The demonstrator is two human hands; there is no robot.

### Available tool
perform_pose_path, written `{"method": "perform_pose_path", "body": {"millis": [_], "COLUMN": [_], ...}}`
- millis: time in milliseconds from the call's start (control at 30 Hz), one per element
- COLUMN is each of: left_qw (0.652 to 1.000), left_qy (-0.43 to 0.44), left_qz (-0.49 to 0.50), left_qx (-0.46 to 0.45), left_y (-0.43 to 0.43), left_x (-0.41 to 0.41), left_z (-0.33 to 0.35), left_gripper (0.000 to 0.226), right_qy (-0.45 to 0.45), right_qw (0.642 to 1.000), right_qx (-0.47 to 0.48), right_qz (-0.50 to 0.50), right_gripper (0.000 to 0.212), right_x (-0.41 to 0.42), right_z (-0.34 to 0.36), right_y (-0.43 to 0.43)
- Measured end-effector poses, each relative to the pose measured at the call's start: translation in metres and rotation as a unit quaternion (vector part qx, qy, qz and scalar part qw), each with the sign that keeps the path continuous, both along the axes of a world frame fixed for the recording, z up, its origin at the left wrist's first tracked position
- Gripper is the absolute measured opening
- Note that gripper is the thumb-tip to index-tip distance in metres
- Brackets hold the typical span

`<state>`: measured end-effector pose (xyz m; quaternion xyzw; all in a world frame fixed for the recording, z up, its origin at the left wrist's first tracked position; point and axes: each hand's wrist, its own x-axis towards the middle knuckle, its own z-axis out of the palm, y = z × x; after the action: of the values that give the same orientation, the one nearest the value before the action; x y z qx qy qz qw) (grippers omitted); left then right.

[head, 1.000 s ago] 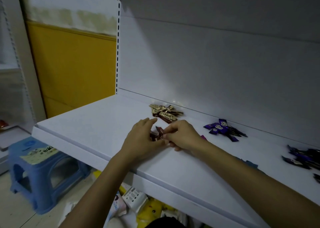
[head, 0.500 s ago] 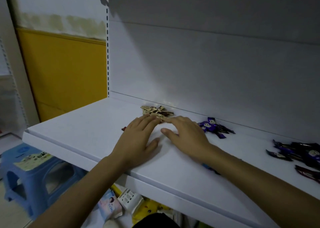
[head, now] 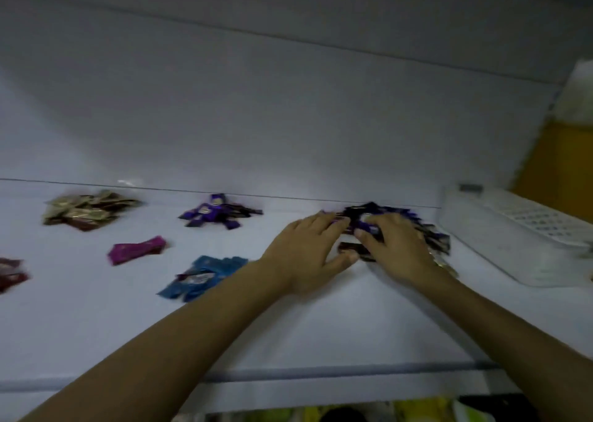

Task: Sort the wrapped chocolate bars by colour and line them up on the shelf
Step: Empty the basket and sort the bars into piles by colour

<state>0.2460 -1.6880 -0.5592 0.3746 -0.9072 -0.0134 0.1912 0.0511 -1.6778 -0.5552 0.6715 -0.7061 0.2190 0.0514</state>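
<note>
Both my hands are at a mixed heap of dark and purple wrapped bars [head: 426, 235] at the back right of the white shelf [head: 288, 331]. My left hand [head: 308, 248] lies flat with straight fingers touching the heap's left edge, its thumb beside a dark bar [head: 348, 247]. My right hand [head: 398, 248] covers the heap, its fingers and thumb curled round a purple bar [head: 365, 226]. Sorted groups lie to the left: gold [head: 90, 209], purple [head: 218, 211], one magenta bar [head: 136, 250], blue [head: 205, 274], dark red [head: 9, 274]. The picture is blurred.
A white perforated plastic basket [head: 513, 238] stands at the shelf's right end, close to the heap. The shelf's back panel [head: 288, 116] rises right behind the piles. The shelf's front edge [head: 321, 373] runs below my forearms.
The view has swung right along the shelf. Both hands left the spot near the gold pile and now work at the mixed heap by the basket.
</note>
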Motion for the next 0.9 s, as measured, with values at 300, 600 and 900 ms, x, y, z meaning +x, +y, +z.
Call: {"method": "perform_pose_path", "body": {"millis": [300, 600, 900], "left_qw": [0.974, 0.998, 0.998], "left_qy": [-0.028, -0.040, -0.004], "left_qz": [0.193, 0.039, 0.030], "left_qx": [0.111, 0.038, 0.053], "left_y": [-0.042, -0.035, -0.043], "left_x": [-0.104, -0.161, -0.180], "left_z": [-0.035, -0.040, -0.041], "left_gripper": [0.088, 0.112, 0.103], "right_qy": [-0.259, -0.547, -0.723], "right_qw": [0.947, 0.819, 0.688], "right_qx": [-0.056, -0.132, -0.064], "right_qz": [-0.180, -0.113, -0.012], "right_gripper": [0.043, 0.038, 0.061], "right_x": [-0.105, -0.107, -0.111], "right_z": [-0.032, -0.022, -0.020], "right_y": [-0.004, -0.005, 0.003]}}
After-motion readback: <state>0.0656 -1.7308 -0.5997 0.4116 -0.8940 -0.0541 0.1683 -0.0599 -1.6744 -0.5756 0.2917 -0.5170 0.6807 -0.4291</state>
